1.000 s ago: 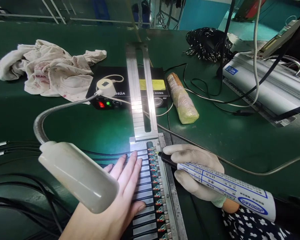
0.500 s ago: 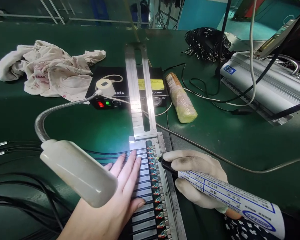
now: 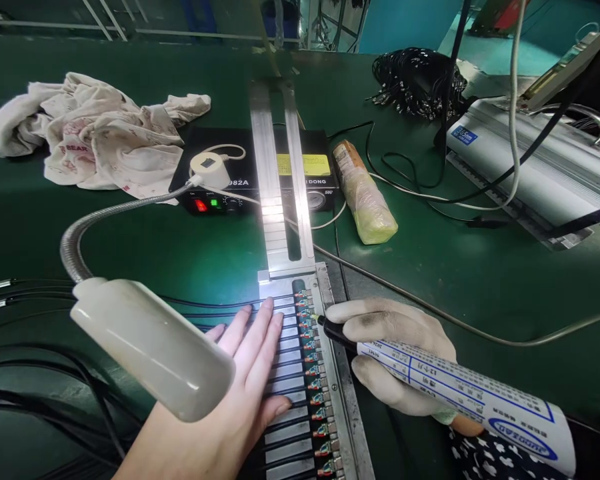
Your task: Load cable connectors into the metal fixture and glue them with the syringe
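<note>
Bare and stretched out, my left hand (image 3: 247,363) lies flat over black cables (image 3: 287,364) set side by side in a metal fixture (image 3: 275,290). Small connectors with exposed coloured wires (image 3: 316,385) line the fixture's right side. In a white glove, my right hand (image 3: 400,353) is wrapped round a white glue bottle (image 3: 470,400) with blue print. The bottle is tilted, and its black nozzle (image 3: 335,331) points left. A yellowish tip at the nozzle's end is at the connectors near the top of the row; whether it touches one I cannot tell.
A white lamp head (image 3: 155,350) on a bendable metal neck hangs over my left wrist. Behind the fixture are a black control box (image 3: 220,137), a crumpled cloth (image 3: 105,133) and a wrapped roll (image 3: 365,193). A silver machine (image 3: 535,160) and bundled black cables (image 3: 420,80) stand at the right.
The view has shifted slightly, so the lamp head appears a little further left and the things behind a little higher. Both hands and the glue bottle keep almost the same place.
</note>
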Demonstrator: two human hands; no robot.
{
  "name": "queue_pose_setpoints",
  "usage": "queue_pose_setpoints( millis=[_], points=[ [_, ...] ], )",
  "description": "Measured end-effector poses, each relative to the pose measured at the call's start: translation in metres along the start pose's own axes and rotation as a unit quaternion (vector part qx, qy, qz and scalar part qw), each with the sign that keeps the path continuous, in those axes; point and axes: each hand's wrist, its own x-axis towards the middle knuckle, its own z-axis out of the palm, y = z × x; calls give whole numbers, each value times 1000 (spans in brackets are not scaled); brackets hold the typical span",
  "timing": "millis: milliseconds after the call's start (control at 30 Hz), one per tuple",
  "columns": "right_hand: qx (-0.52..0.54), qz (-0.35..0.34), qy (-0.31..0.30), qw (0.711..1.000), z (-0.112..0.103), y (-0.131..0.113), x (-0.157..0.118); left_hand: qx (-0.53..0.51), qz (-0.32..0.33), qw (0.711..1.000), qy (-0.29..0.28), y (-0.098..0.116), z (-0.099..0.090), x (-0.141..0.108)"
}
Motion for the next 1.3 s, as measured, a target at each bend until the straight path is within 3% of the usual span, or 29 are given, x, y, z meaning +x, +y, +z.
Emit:
queue_pose_setpoints(
  millis=[1300],
  points=[
    [13,-15,7,1000,-1,-1,1,-12,-4,1000,-29,1,-3,1]
  ],
)
